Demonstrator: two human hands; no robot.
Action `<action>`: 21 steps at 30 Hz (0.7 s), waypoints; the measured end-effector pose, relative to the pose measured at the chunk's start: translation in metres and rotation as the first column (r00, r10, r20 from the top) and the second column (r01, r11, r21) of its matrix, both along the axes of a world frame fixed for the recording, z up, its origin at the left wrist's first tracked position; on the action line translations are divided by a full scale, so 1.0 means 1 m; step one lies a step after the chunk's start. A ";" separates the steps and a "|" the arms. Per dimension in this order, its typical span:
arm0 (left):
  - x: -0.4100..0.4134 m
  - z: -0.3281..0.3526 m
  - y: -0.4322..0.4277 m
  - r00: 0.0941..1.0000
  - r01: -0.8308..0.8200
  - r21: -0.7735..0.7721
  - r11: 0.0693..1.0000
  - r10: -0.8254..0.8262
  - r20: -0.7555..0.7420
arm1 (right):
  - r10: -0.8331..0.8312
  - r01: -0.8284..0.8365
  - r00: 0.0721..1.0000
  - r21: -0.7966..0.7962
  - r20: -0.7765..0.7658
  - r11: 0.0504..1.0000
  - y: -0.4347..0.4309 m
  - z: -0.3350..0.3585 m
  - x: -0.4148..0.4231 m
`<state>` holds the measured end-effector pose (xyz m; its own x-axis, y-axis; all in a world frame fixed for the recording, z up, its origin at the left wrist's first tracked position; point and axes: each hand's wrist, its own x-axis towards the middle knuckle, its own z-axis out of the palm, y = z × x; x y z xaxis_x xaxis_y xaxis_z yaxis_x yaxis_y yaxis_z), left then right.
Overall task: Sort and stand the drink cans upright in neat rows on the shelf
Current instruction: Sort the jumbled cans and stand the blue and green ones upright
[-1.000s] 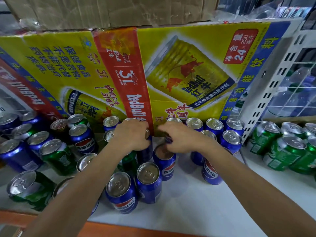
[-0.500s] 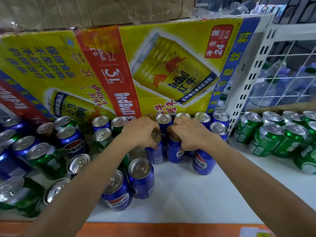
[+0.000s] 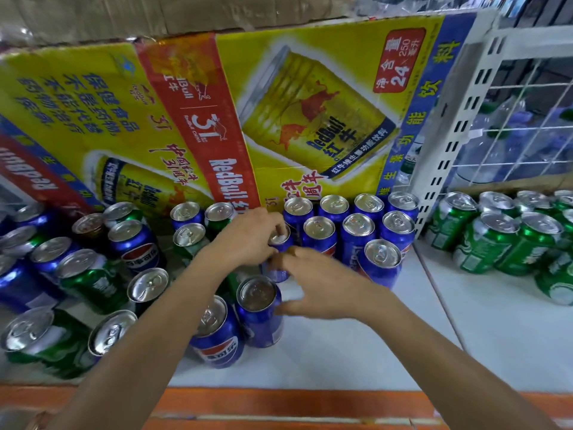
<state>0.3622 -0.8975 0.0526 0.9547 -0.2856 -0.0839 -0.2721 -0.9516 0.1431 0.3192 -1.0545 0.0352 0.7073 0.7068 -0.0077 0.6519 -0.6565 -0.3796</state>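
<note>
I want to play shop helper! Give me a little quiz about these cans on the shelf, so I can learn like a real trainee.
1. Pick one: what colour are the cans to the right of the white divider? A blue, B green, C red.
2. True or false: the blue cans just left of that divider stand upright in rows.
3. Fill the gap: the left hand grips the top of a ____ can.

Key: 1 B. 2 true. 3 blue.
</note>
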 end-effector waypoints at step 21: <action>-0.075 -0.002 0.000 0.973 0.213 0.095 0.972 -0.202 -0.112 | -0.189 0.265 0.951 -0.332 0.244 0.905 -0.033 0.009 0.010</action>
<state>0.2872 -0.8974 0.0510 0.8605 -0.4608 -0.2173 -0.4544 -0.8871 0.0817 0.3288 -1.0877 0.0444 0.8613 0.5034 -0.0688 0.5062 -0.8619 0.0306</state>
